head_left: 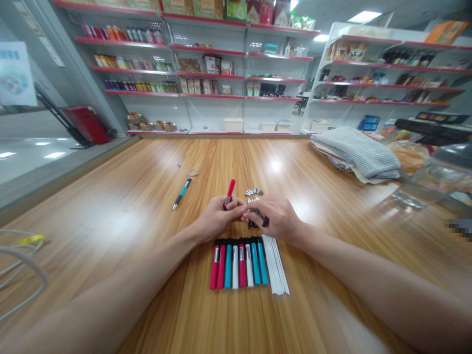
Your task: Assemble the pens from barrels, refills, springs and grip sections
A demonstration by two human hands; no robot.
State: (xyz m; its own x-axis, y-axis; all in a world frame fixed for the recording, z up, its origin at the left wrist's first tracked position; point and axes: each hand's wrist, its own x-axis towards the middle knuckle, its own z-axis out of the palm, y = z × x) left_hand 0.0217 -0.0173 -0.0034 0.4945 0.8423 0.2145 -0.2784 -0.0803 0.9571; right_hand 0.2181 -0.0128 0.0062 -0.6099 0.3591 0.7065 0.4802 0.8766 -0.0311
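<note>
Left hand (214, 220), right hand (277, 217) on red pen (229, 191) at table (129, 206) centre

The left hand (216, 219) is gripping a slim red plastic pen (229, 192), the right hand (277, 217) meeting it at three o'clock.

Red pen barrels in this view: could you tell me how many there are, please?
4. Three red pen barrels lie in the row before the person, first, second and fifth from its left; the fourth stands in the left hand. More may lie hidden.
</note>
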